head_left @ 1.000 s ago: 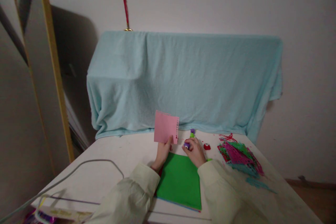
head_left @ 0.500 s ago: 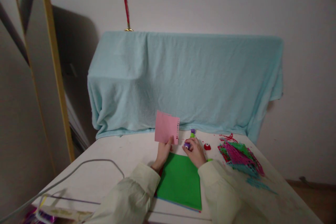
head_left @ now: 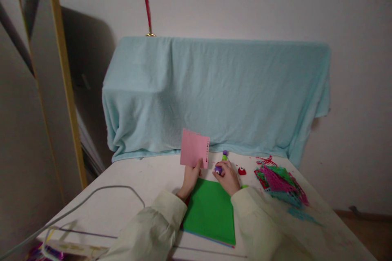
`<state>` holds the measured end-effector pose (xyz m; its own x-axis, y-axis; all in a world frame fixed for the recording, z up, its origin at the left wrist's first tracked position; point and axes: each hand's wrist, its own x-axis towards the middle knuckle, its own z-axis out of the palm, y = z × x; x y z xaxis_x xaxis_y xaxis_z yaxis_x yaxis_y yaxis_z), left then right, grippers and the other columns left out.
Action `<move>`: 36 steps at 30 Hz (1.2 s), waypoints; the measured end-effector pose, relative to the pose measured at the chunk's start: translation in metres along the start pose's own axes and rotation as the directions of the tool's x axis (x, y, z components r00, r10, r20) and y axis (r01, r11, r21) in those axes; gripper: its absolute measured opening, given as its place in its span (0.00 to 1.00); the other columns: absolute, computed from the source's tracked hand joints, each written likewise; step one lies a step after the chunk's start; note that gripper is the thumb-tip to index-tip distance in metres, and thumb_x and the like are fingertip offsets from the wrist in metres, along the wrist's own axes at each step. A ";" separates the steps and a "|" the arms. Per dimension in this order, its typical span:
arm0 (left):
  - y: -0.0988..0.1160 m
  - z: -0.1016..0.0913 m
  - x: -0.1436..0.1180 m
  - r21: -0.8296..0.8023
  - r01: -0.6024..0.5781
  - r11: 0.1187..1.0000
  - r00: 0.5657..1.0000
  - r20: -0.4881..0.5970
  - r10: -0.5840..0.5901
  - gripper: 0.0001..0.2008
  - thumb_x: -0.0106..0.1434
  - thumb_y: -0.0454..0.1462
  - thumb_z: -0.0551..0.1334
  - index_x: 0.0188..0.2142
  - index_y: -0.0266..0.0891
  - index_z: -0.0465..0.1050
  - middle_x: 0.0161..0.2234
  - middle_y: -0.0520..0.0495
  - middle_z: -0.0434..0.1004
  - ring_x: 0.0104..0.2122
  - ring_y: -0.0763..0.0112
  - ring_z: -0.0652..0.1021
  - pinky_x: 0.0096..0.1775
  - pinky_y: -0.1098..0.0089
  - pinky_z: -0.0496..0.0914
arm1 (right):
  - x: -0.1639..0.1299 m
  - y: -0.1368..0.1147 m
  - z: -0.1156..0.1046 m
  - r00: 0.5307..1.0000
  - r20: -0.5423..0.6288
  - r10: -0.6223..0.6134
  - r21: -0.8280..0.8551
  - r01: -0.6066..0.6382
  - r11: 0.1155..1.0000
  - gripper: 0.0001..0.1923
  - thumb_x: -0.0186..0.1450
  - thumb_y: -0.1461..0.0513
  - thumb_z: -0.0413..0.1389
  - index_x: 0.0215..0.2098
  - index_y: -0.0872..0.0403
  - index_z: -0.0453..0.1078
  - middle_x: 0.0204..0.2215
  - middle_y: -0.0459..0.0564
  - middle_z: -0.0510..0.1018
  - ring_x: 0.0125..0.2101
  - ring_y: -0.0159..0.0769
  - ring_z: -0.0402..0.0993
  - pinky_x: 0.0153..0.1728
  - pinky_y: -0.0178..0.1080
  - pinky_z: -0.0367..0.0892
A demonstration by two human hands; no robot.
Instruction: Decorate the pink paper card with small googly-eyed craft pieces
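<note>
My left hand [head_left: 191,176] is closed on the lower edge of a pink sheet of paper [head_left: 193,149], held upright above the table. A column of small punched holes runs down the sheet's right edge. Between the fingers and thumb of my right hand [head_left: 228,177] is a small purple craft punch [head_left: 218,170] with a white eye shape, just right of the sheet and apart from it. Below both hands lies a stack of coloured paper, green sheet [head_left: 211,212] on top. A red craft punch [head_left: 241,171] sits right of my right hand, and a purple-and-green one [head_left: 225,155] stands behind it.
Several punched sheets [head_left: 280,183] in pink, green, red and blue are heaped on the right of the white table [head_left: 104,212]. A grey cable [head_left: 107,187] crosses the left side. Light blue cloth [head_left: 220,94] hangs behind; a framed mirror [head_left: 52,81] leans at left.
</note>
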<state>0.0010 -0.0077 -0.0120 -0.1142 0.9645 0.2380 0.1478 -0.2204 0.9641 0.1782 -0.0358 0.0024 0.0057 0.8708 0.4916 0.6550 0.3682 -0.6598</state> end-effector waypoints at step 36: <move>0.012 0.001 -0.003 -0.002 0.007 1.000 1.000 0.011 -0.007 0.26 0.57 0.57 0.54 0.19 0.37 0.65 0.14 0.51 0.63 0.16 0.72 0.66 0.21 0.72 0.59 | -0.001 -0.001 0.000 1.000 0.010 -0.004 -0.001 0.004 1.000 0.14 0.53 0.62 0.60 0.39 0.50 0.71 0.44 0.49 0.69 0.20 0.27 0.65 0.31 0.39 0.69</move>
<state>0.0041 -0.0137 -0.0009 -0.1048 0.9675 0.2301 0.1452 -0.2140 0.9660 0.1776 -0.0375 0.0029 -0.0047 0.8727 0.4883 0.6556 0.3714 -0.6575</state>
